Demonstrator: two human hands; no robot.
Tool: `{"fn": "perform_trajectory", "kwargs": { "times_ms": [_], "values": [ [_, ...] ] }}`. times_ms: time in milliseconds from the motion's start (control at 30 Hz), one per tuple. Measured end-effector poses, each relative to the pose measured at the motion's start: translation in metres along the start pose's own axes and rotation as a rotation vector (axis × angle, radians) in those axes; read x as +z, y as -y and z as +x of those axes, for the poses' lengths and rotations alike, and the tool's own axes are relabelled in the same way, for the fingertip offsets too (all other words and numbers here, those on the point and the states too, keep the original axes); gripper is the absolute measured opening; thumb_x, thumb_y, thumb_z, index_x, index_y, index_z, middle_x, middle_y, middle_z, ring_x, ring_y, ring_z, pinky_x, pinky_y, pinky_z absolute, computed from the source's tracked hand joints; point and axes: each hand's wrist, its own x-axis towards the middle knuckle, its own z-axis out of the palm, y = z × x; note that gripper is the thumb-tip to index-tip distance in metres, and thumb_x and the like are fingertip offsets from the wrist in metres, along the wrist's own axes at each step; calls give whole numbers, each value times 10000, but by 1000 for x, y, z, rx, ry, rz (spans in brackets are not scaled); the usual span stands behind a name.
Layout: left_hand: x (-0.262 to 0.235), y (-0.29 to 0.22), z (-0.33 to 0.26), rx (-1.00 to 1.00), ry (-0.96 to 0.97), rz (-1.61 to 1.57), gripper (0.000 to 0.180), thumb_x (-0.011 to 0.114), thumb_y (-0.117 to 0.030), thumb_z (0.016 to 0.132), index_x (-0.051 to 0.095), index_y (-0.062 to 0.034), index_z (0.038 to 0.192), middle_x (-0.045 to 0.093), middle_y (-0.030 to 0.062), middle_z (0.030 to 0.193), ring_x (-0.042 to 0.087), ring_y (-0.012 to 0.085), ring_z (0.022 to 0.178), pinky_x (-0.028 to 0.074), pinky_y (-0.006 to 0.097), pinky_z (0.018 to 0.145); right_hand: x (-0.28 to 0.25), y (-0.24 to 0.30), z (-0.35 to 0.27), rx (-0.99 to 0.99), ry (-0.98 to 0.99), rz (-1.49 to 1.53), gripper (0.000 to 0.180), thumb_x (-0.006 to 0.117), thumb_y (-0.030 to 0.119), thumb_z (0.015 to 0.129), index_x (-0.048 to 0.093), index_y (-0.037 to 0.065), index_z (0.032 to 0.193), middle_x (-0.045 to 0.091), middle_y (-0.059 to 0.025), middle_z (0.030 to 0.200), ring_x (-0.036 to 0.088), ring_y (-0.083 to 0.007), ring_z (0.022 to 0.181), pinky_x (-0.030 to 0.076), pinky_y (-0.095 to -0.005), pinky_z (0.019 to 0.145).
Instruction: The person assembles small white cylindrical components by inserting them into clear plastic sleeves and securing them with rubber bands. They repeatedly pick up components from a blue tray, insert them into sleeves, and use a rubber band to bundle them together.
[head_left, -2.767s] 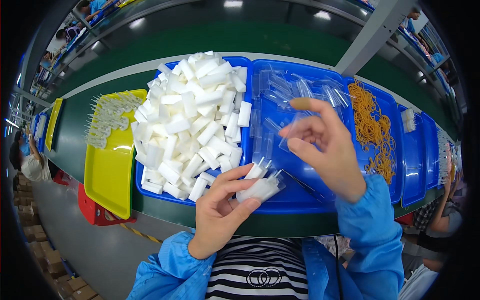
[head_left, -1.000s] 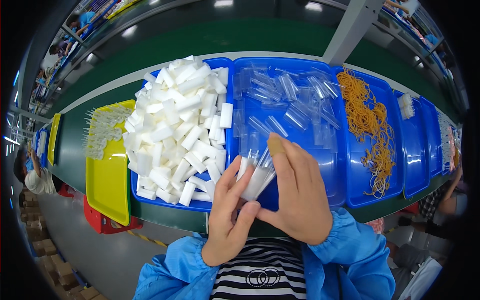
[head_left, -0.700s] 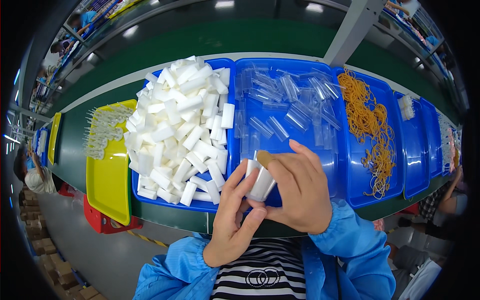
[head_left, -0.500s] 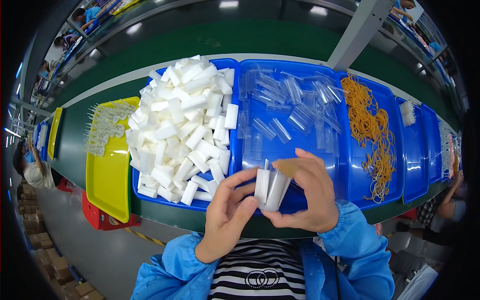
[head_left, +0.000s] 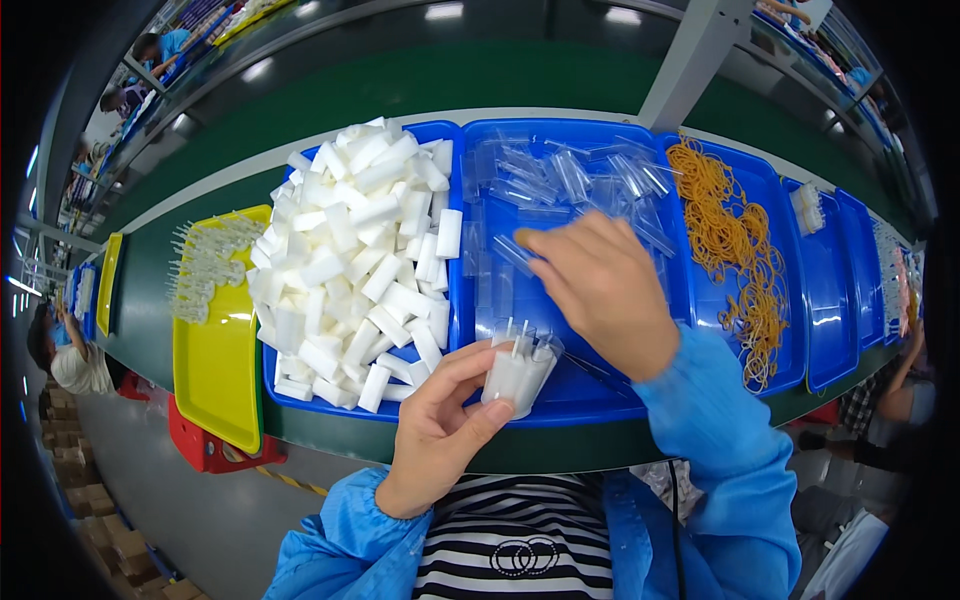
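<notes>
My left hand (head_left: 450,425) is closed around a small bundle of clear plastic tubes (head_left: 522,375) with white pieces in them, held upright over the near edge of the tray. Several thin pale stems stick out at its top. My right hand (head_left: 600,285), slightly blurred, reaches over the blue tray (head_left: 580,405) of clear tubes. Thumb and index fingertip are apart, with a tan cover on the index finger. Beside these fingertips lies a clear tube (head_left: 513,254); nothing shows in the hand, though the palm side is hidden.
White foam-like blocks (head_left: 345,240) heap in the blue tray on the left. Orange rubber bands (head_left: 710,190) fill part of the right tray. A yellow tray (head_left: 215,380) holds white stemmed parts (head_left: 205,270). A metal post (head_left: 690,65) rises behind; dark tweezers-like tool (head_left: 600,372) lies near my right wrist.
My right hand has left the bundle and moved up and away over the loose clear tubes. My left hand keeps the bundle, now shifted slightly left.
</notes>
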Motion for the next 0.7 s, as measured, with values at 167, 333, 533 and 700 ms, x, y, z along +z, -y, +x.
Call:
{"fn": "perform_trajectory", "kwargs": {
  "times_ms": [167,333,533,700],
  "values": [
    [-2,2,1,57,-18,-32,382,621,81,895,531,32,1263,437,165,1392,481,272,1299,508,385,997,32,-7,18,-100,207,-459,241,706,77,721,689,67,961,664,-74,866,587,-232,866,441,-343,770],
    [-4,-1,1,208,-34,105,329,640,90,883,581,45,1203,435,175,1388,517,263,1263,518,357,982,5,-3,19,118,191,-59,307,760,85,736,656,30,1019,658,-75,924,610,-197,899,455,-334,763],
    [-1,-6,2,271,-81,199,271,667,77,876,644,59,1145,457,199,1394,573,254,1200,520,343,978,-35,40,3,664,-23,1074,308,782,62,816,609,-10,1060,671,-88,952,645,-117,863,490,-241,709],
    [1,-8,3,286,-90,303,254,687,49,873,667,56,1126,500,202,1356,581,250,1189,524,332,965,-36,43,-14,588,58,927,292,816,83,791,644,0,1013,679,-58,891,641,-99,808,495,-230,695]
  ]
}}
